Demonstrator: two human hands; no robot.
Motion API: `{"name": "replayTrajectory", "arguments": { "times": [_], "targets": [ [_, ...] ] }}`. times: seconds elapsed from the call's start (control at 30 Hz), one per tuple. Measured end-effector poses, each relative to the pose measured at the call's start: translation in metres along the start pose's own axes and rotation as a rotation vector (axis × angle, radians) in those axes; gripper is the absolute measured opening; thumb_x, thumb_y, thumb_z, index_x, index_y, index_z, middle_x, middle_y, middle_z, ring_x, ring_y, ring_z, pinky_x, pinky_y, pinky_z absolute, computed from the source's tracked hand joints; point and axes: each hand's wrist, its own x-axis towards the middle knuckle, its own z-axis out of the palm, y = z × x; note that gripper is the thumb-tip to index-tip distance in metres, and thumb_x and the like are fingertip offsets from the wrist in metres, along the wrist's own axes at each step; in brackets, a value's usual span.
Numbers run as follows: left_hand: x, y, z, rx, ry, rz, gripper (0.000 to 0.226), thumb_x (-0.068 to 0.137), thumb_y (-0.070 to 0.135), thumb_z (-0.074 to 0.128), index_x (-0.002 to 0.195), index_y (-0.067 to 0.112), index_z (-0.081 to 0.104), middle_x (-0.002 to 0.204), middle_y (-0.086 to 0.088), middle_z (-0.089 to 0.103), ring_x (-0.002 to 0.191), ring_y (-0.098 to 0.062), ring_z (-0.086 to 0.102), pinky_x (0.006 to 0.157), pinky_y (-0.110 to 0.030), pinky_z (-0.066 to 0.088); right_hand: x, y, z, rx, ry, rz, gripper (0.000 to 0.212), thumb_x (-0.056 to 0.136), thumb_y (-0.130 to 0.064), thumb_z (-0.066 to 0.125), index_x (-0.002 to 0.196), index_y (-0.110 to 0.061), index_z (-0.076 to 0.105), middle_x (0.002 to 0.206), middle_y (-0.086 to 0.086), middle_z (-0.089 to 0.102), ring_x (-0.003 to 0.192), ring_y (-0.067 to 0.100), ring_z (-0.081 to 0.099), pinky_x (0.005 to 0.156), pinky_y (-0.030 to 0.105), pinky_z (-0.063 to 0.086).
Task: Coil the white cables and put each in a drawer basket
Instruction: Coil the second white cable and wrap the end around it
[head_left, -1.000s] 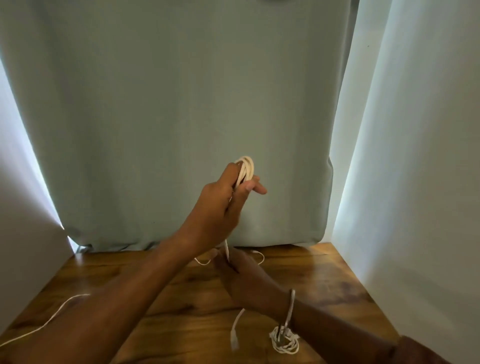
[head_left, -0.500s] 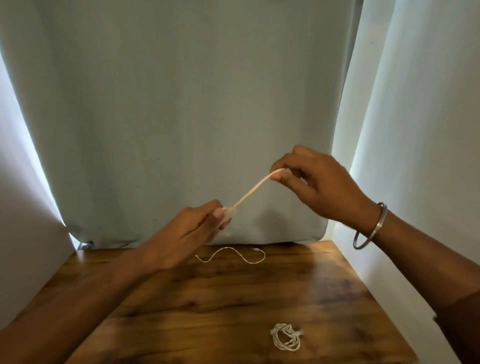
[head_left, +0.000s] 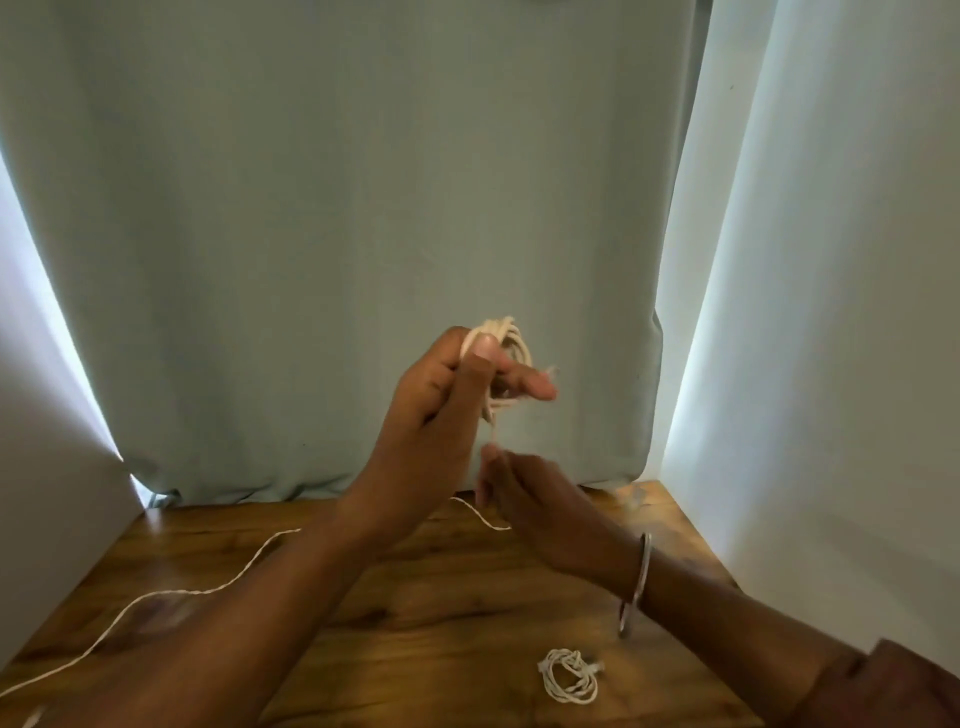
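Observation:
My left hand (head_left: 447, 410) is raised above the wooden table (head_left: 426, 613) and holds a coil of white cable (head_left: 506, 343) wound round its fingers, thumb pressed on the loops. A short strand hangs down from the coil to my right hand (head_left: 524, 493), which pinches its lower end just below. A second white cable (head_left: 569, 675), coiled and tied, lies on the table at the front right. A third, loose white cable (head_left: 171, 597) trails over the left side of the table. No drawer basket is in view.
A pale green curtain (head_left: 337, 234) hangs behind the table down to its back edge. White walls close in on the left (head_left: 47, 519) and right (head_left: 831, 364). A metal bangle (head_left: 636, 587) circles my right wrist.
My right hand came down from the upper right to just under my left hand. My left hand rose, and the stretched cable is wound into loops on it again.

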Motion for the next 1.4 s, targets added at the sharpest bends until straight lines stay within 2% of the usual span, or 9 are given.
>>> {"name": "replayTrajectory", "arguments": {
  "times": [0.17, 0.3, 0.43, 0.57, 0.67, 0.8, 1.0, 1.13, 1.4],
  "targets": [
    [0.022, -0.014, -0.009, -0.129, 0.199, -0.106, 0.033, 0.111, 0.028, 0.036, 0.091, 0.019, 0.060, 0.093, -0.002, 0.082, 0.107, -0.021, 0.075, 0.109, -0.048, 0.049, -0.023, -0.020, 0.014, -0.359, -0.252, -0.068, 0.022, 0.111, -0.042, 0.035, 0.100, -0.027, 0.047, 0.074, -0.007, 0.058, 0.058, 0.008, 0.052, 0.053, 0.025, 0.039],
    [0.025, -0.033, -0.020, 0.206, 0.167, -0.102, 0.032, 0.110, 0.030, 0.040, 0.100, 0.016, 0.066, 0.092, 0.004, 0.080, 0.100, -0.008, 0.074, 0.099, -0.036, 0.054, -0.045, -0.056, 0.006, -0.536, -0.279, -0.151, 0.025, 0.110, -0.044, 0.031, 0.120, -0.025, 0.044, 0.085, -0.007, 0.058, 0.061, 0.006, 0.047, 0.058, 0.029, 0.038],
    [0.010, -0.054, -0.045, 0.496, 0.003, -0.063, 0.035, 0.111, 0.030, 0.038, 0.089, 0.017, 0.063, 0.078, 0.002, 0.067, 0.078, -0.013, 0.066, 0.077, -0.032, 0.053, -0.056, -0.087, -0.028, -0.534, -0.184, -0.192, 0.024, 0.110, -0.046, 0.028, 0.119, -0.032, 0.047, 0.091, -0.009, 0.066, 0.072, 0.009, 0.060, 0.067, 0.034, 0.052],
    [-0.011, -0.049, -0.055, 0.478, -0.190, -0.143, 0.038, 0.110, 0.033, 0.036, 0.084, 0.017, 0.059, 0.071, -0.002, 0.060, 0.067, -0.018, 0.058, 0.063, -0.032, 0.049, -0.039, -0.078, -0.076, -0.421, 0.006, -0.224, 0.024, 0.109, -0.040, 0.040, 0.108, -0.030, 0.063, 0.066, -0.018, 0.056, 0.058, 0.009, 0.056, 0.053, 0.021, 0.042],
    [-0.019, -0.042, -0.046, 0.493, -0.317, -0.180, 0.039, 0.109, 0.036, 0.037, 0.090, 0.012, 0.061, 0.077, -0.011, 0.063, 0.071, -0.031, 0.060, 0.067, -0.044, 0.050, -0.023, -0.069, -0.101, -0.492, 0.095, -0.281, 0.029, 0.105, -0.046, 0.044, 0.104, -0.031, 0.069, 0.081, -0.020, 0.065, 0.067, 0.007, 0.062, 0.057, 0.020, 0.047],
    [-0.029, -0.035, -0.032, 0.334, -0.392, -0.251, 0.043, 0.105, 0.044, 0.034, 0.085, 0.013, 0.057, 0.069, 0.006, 0.056, 0.065, -0.012, 0.053, 0.070, -0.037, 0.051, -0.006, -0.058, -0.114, -0.562, 0.233, -0.294, 0.036, 0.101, -0.053, 0.046, 0.105, -0.031, 0.074, 0.095, -0.017, 0.065, 0.085, 0.007, 0.062, 0.070, 0.021, 0.049],
    [-0.035, -0.029, -0.037, 0.123, -0.409, -0.295, 0.038, 0.100, 0.049, 0.045, 0.086, 0.015, 0.055, 0.075, 0.001, 0.049, 0.068, -0.014, 0.048, 0.078, -0.058, 0.049, -0.004, -0.027, -0.118, -0.779, 0.256, -0.246, 0.031, 0.099, -0.049, 0.052, 0.110, -0.035, 0.077, 0.095, -0.011, 0.050, 0.086, 0.013, 0.047, 0.066, 0.031, 0.042],
    [-0.038, -0.031, -0.029, -0.138, -0.430, -0.416, 0.030, 0.103, 0.039, 0.045, 0.082, 0.019, 0.055, 0.075, 0.001, 0.040, 0.063, -0.012, 0.039, 0.068, -0.041, 0.037, -0.003, -0.016, -0.101, -0.539, 0.195, -0.229, 0.019, 0.097, -0.031, 0.066, 0.108, -0.026, 0.080, 0.088, -0.012, 0.067, 0.075, 0.008, 0.065, 0.066, 0.025, 0.056],
    [-0.017, -0.041, -0.022, -0.630, -0.241, -0.596, 0.033, 0.100, 0.033, 0.046, 0.075, 0.013, 0.055, 0.063, 0.002, 0.036, 0.049, -0.007, 0.039, 0.059, -0.027, 0.049, -0.005, -0.020, -0.064, 0.436, 0.198, 0.229, 0.018, 0.096, -0.009, 0.066, 0.106, -0.005, 0.080, 0.098, 0.016, 0.080, 0.092, 0.031, 0.078, 0.082, 0.033, 0.065]
  ]
}}
